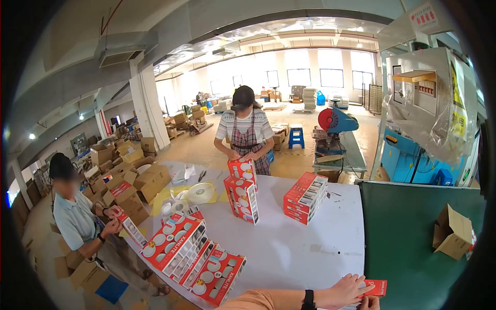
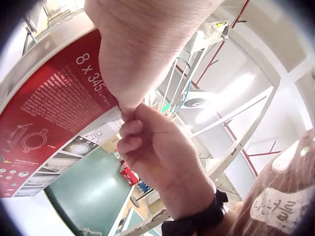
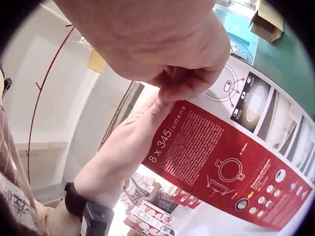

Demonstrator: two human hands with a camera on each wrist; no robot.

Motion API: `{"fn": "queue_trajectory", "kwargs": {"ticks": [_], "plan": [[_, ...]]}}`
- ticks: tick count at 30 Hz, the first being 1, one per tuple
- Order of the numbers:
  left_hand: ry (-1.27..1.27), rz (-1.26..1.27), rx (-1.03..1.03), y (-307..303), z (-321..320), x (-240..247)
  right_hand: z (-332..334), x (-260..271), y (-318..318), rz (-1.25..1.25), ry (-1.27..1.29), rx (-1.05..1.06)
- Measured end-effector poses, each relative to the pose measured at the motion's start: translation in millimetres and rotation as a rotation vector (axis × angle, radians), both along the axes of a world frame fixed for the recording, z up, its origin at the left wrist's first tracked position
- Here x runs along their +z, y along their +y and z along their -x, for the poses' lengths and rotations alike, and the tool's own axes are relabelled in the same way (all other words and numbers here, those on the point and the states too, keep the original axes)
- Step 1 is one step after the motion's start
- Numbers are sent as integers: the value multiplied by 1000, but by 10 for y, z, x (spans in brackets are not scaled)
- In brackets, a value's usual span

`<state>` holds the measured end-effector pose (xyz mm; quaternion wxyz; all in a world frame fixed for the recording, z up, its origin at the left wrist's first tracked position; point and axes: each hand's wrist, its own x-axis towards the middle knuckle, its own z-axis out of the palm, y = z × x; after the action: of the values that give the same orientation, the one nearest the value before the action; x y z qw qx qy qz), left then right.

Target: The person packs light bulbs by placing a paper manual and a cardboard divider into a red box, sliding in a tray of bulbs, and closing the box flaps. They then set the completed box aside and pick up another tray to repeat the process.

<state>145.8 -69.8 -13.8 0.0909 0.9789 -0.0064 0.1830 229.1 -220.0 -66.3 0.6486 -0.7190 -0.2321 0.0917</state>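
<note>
At the table's near edge is a red and white light box (image 1: pixel 376 287), partly covered by my hands. My left hand (image 1: pixel 340 293) lies across its top, fingers over the near end. My right hand (image 1: pixel 369 303) is close beside it, low at the frame's bottom edge. In the right wrist view my right hand (image 3: pixel 162 39) has bent fingers pinching at the box's edge, and my left hand (image 3: pixel 128 140) meets it there. The box's printed side (image 2: pixel 64 103) reads "8 x 345 lumens" in the left wrist view, where the left fingertips are hidden.
Red boxes stand in stacks on the white table (image 1: pixel 289 258): one pile (image 1: pixel 306 199) at centre right, another (image 1: pixel 181 243) at left. Two people handle boxes across the table. Tape rolls (image 1: pixel 200 193) lie near them. An opened carton (image 1: pixel 452 231) sits on the green surface (image 1: pixel 398 217).
</note>
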Motion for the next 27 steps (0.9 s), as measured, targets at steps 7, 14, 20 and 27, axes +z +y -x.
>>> {"fn": "queue_trajectory", "kwargs": {"ticks": [7, 14, 20, 27], "plan": [[-19, 33, -8, -33, -3, 43, -60, -97, 53, -77, 22, -13], [-148, 61, -51, 105, -206, -151, 8, 419, 25, 119, -17, 84], [-16, -59, -40, 75, -3, 63, -8, 464, -137, 140, -705, 187], [51, 8, -58, 63, 22, 179, 41, 401, -112, 103, -409, 80]]}}
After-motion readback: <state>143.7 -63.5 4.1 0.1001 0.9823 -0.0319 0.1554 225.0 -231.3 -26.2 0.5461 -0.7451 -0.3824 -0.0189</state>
